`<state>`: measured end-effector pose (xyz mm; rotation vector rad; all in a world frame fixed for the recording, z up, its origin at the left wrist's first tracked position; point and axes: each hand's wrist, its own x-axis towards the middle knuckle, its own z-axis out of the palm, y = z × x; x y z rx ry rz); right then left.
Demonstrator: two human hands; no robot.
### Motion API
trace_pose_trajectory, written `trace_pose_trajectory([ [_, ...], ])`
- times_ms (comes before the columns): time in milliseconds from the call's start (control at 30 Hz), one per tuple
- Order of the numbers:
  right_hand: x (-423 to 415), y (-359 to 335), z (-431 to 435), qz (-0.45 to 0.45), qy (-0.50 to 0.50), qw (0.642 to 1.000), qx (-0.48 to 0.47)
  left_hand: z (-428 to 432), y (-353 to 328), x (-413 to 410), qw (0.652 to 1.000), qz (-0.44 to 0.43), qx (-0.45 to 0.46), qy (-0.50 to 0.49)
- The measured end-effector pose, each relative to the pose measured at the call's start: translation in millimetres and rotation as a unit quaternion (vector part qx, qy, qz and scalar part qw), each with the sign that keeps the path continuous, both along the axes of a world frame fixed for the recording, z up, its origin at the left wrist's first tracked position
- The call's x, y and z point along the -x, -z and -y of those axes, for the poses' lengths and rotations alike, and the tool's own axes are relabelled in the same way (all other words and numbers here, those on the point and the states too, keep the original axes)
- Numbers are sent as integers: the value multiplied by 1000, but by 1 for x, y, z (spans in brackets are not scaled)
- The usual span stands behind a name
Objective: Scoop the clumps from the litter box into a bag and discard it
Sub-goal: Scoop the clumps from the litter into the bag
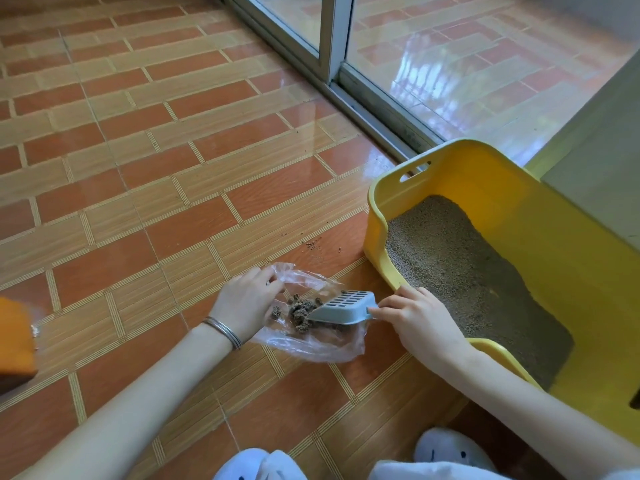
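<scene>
The brown clumps [300, 311] lie in a little heap inside a clear plastic bag [311, 349], low in the middle of the frame. The bag lies flat on the tiled floor [138, 202]. A grey scoop [346, 306] with slots is tipped into the bag's mouth, its front edge at the clumps. The right hand [420, 318] pinches the scoop's handle with its fingertips. The left hand [246, 303] has its fingers curled on the bag's edge and holds it open. Thin bangles [223, 329] sit on that wrist. Just to the right is the yellow litter box [377, 209], with grey litter [467, 271] inside. A few crumbs [313, 244] lie on the floor above the bag. A glass door [467, 64] fills the upper right. White slippers [450, 448] show at the bottom, and an orange thing [14, 344] is at the left edge.
</scene>
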<state>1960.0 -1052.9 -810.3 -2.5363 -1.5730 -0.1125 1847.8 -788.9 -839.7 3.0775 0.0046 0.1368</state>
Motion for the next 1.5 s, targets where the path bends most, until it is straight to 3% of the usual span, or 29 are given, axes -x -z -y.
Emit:
trace_pose_trajectory([
  [133,4,-8,-2,-144,117,983,-9,-1,0,2,1000,-9,8,-2],
  [300,-2,-17,-1,-324,210,922,-31,-6,-2,2,1000,-11,23,-11],
  [433,-2,-15,-3,-391,238,886,-72,-11,-3,1,999,-5,38,-21],
  [533,4,-10,-7,-418,215,880,-63,-15,0,4,998,-5,57,-30],
  [833,25,20,-5,-310,145,939,-37,-21,5,15,997,-8,78,-24],
  [1500,21,-26,11,-257,176,947,-79,-11,1,6,995,-24,92,-24],
])
